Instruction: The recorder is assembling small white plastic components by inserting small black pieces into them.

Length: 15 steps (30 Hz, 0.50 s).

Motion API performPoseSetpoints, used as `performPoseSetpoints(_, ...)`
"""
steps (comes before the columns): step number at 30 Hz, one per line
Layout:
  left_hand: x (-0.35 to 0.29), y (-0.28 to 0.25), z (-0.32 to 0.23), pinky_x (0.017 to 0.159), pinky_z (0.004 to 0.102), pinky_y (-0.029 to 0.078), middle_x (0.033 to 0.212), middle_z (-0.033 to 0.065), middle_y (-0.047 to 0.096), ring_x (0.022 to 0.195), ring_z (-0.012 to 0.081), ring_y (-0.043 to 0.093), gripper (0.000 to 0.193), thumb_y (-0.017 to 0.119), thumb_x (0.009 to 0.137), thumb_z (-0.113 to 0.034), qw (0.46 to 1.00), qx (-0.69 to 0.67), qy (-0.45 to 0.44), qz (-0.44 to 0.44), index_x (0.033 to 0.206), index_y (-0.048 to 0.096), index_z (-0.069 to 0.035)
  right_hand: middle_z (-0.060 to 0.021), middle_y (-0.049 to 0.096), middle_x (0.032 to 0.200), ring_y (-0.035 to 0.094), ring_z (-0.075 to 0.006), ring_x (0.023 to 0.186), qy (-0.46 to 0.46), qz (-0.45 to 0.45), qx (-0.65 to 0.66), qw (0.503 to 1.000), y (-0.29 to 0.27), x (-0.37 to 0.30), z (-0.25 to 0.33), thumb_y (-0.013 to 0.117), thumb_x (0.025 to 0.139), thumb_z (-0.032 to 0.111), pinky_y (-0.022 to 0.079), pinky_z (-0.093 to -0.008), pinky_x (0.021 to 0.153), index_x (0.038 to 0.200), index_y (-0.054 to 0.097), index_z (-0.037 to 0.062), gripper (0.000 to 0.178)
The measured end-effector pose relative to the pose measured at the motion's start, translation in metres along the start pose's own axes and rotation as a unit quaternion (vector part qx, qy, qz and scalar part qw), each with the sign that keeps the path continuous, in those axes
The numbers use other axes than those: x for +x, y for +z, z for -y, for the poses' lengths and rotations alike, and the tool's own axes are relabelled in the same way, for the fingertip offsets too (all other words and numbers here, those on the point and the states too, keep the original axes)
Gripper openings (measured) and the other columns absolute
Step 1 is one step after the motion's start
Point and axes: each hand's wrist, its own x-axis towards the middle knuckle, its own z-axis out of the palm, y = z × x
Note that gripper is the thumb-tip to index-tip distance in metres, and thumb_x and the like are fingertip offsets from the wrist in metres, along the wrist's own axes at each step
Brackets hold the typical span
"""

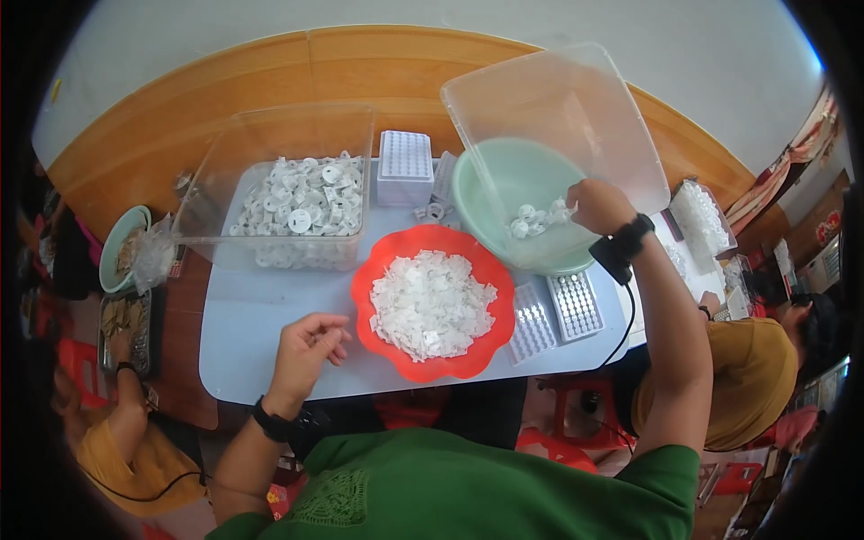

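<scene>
My right hand reaches into the pale green basin, its fingers closed on small white round plastic parts. More of these white parts lie in the basin just left of it. Close to the table's front edge, my left hand hovers with loosely bent fingers somewhat apart and nothing seen in them. Between the hands stands a red scalloped bowl, heaped with small translucent white plastic pieces.
A clear bin of white ring-shaped parts stands at the back left. Stacked white trays sit beside it. A clear plastic tub leans over the basin. Trays of round pieces lie right of the bowl. Co-workers sit at both sides.
</scene>
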Motion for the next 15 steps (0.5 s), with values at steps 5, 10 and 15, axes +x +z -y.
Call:
performPoseSetpoints(5,-0.009,0.001,0.037,0.056,0.0229,0.049,0.084,0.0091,0.064,0.064,0.0117,0.059,0.020,0.054,0.088,-0.005,0.998,-0.031,-0.047,-0.031,0.105,0.060,0.005,-0.0134,0.067,0.088,0.064,-0.0317,0.083,-0.063,0.142,-0.057,0.986,0.011,0.041,-0.010,0.070,0.065,0.012,0.050,-0.0382,0.076,0.092,0.069,0.0061,0.028)
performPoseSetpoints(10,-0.013,0.004,0.051,0.057,0.0226,0.049,0.079,0.0059,0.063,0.065,0.0100,0.058,0.020,0.056,0.088,-0.004,0.998,-0.011,-0.035,-0.048,0.106,0.060,0.005,-0.0137,0.067,0.086,0.064,-0.0317,0.082,-0.057,0.251,-0.131,0.957,0.015,0.065,-0.012,0.071,0.064,0.012,0.051,-0.0383,0.074,0.090,0.069,0.0051,0.027)
performPoseSetpoints(15,-0.016,0.005,0.057,0.059,0.0219,0.050,0.084,0.0047,0.062,0.068,0.0090,0.059,0.020,0.058,0.089,-0.006,0.999,0.001,0.004,-0.049,0.106,0.059,0.003,-0.0156,0.067,0.077,0.065,-0.0323,0.075,-0.067,0.294,-0.183,0.936,0.021,0.084,-0.003,0.070,0.064,0.013,0.051,-0.0395,0.067,0.081,0.071,0.0032,0.020)
